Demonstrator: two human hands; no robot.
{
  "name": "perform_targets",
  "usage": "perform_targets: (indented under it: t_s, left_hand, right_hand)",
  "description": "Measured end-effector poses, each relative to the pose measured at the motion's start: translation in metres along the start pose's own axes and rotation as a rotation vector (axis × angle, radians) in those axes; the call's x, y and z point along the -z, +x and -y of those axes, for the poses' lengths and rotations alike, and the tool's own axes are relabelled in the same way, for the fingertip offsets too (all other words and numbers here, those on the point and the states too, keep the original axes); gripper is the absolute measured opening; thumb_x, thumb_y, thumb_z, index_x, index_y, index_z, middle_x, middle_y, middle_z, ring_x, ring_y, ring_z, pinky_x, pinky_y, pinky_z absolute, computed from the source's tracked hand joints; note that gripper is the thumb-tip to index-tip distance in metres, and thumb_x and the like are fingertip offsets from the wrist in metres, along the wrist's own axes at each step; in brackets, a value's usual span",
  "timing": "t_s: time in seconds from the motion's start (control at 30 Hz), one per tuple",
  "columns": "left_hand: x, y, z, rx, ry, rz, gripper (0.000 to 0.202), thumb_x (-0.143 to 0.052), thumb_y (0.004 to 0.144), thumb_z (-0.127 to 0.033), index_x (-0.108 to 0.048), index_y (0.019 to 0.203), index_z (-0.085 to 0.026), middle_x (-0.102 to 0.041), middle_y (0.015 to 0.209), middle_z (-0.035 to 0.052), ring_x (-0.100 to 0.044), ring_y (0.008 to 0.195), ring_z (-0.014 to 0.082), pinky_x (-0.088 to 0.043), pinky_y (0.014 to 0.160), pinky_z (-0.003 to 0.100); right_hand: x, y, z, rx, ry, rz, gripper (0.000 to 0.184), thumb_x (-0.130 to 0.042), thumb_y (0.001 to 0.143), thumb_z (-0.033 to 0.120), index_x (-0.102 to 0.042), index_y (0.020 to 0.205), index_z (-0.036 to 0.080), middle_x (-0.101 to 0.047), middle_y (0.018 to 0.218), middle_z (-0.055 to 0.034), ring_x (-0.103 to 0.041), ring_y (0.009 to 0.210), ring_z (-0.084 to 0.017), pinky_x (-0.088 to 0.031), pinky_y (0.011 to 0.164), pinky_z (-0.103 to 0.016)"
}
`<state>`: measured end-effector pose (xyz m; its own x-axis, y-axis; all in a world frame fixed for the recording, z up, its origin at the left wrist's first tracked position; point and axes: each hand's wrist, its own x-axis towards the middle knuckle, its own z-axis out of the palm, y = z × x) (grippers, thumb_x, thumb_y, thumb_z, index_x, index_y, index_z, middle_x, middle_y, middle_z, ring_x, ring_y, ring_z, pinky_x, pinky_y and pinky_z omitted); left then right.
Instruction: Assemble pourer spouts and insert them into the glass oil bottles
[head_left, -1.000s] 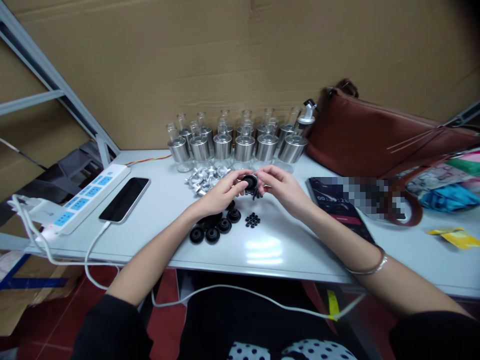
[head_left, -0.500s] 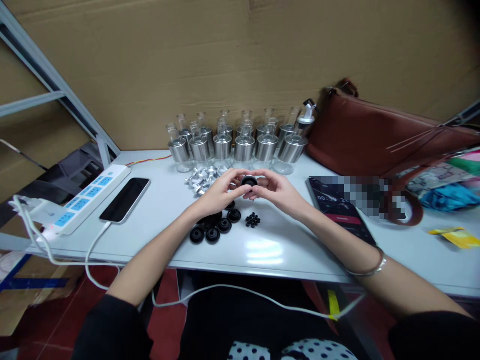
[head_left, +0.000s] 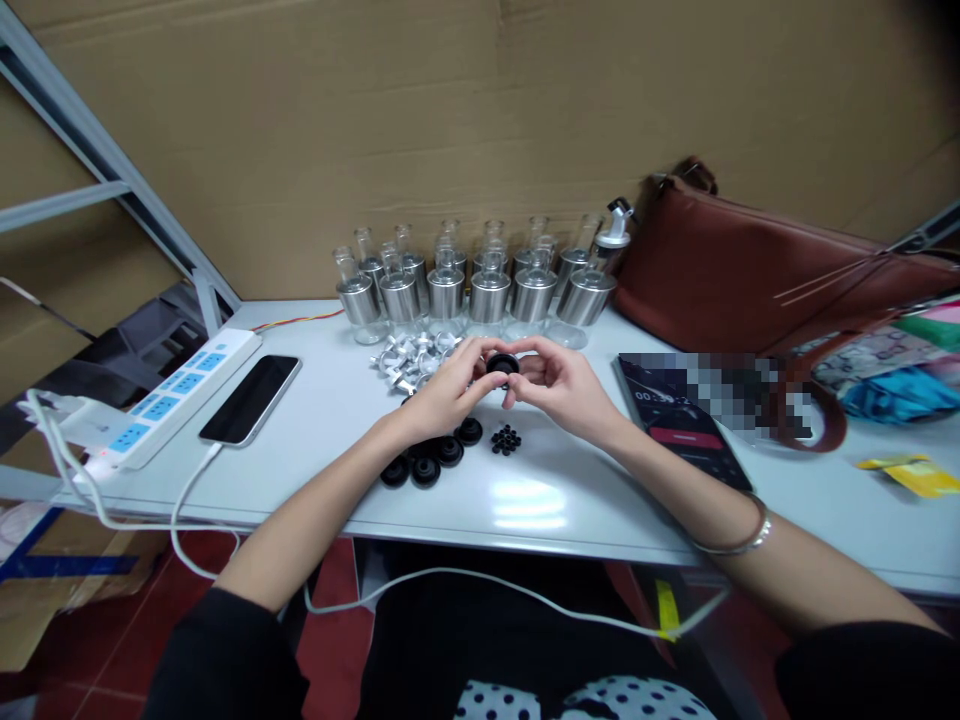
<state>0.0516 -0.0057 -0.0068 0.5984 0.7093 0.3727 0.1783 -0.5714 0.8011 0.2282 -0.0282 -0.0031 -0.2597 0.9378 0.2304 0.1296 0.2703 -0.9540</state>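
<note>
My left hand [head_left: 444,394] and my right hand [head_left: 564,385] meet above the middle of the white table [head_left: 525,500]. Between their fingertips they pinch one round black cap [head_left: 501,364]. Just under the hands lie several more black caps [head_left: 439,455] and a small cluster of tiny black rings [head_left: 505,439]. A pile of small silver metal parts [head_left: 409,355] lies behind my left hand. A row of several glass bottles with steel collars [head_left: 487,290] stands at the back of the table; the rightmost one carries a pour spout [head_left: 616,225].
A phone [head_left: 250,399] on a white cable lies at the left beside a power strip [head_left: 169,395]. Another phone [head_left: 686,420] showing a timer lies to the right. A brown leather bag [head_left: 750,270] and coloured cloth [head_left: 900,385] fill the right side. Cardboard lines the back wall.
Both hands have closed in tighter on the black cap and shifted slightly; the fingers have turned it a little. Nothing else on the table has moved.
</note>
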Motion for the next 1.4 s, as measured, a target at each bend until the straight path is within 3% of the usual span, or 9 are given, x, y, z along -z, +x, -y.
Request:
perform_targets:
  t_s: [0.43,0.73,1.03,1.4]
  left_hand:
    - [0.0,0.0,0.003,-0.102,0.043,-0.048,0.013,-0.045,0.093,-0.031,-0.044,0.102,-0.022,-0.046,0.097,0.0034,-0.05,0.081,0.0129,-0.043,0.076,0.029]
    - [0.0,0.002,0.0,-0.026,-0.101,-0.066,0.035,-0.051,0.089,-0.047,-0.04,0.109,-0.02,-0.055,0.097,0.0059,-0.057,0.088,0.0152,-0.047,0.078,0.029]
    - [0.005,0.0,-0.006,-0.042,0.012,-0.066,0.028,-0.054,0.084,-0.035,-0.041,0.104,-0.02,-0.056,0.095,0.0041,-0.056,0.085,0.0154,-0.046,0.08,0.031]
    - [0.004,0.0,-0.01,-0.105,0.099,-0.117,0.022,-0.057,0.081,-0.034,-0.047,0.093,-0.018,-0.058,0.087,0.0025,-0.055,0.075,0.0135,-0.045,0.072,0.027]
  right_hand:
    - [0.002,-0.003,0.004,0.057,-0.043,0.036,0.032,-0.063,0.079,0.041,-0.054,0.1,0.018,-0.067,0.063,-0.0002,-0.067,0.062,-0.018,-0.05,0.062,-0.032]
    - [-0.003,0.0,-0.004,0.108,0.126,-0.031,0.035,-0.064,0.079,0.045,-0.053,0.101,0.02,-0.062,0.069,0.0017,-0.066,0.065,-0.016,-0.05,0.063,-0.03]
    - [-0.002,-0.001,0.0,0.14,0.143,0.039,0.036,-0.066,0.078,0.046,-0.05,0.102,0.024,-0.061,0.077,0.0006,-0.064,0.073,-0.016,-0.052,0.071,-0.032]
    - [-0.001,-0.001,-0.003,0.139,0.112,0.093,0.036,-0.065,0.08,0.044,-0.047,0.103,0.023,-0.059,0.077,0.0014,-0.063,0.073,-0.015,-0.051,0.072,-0.031]
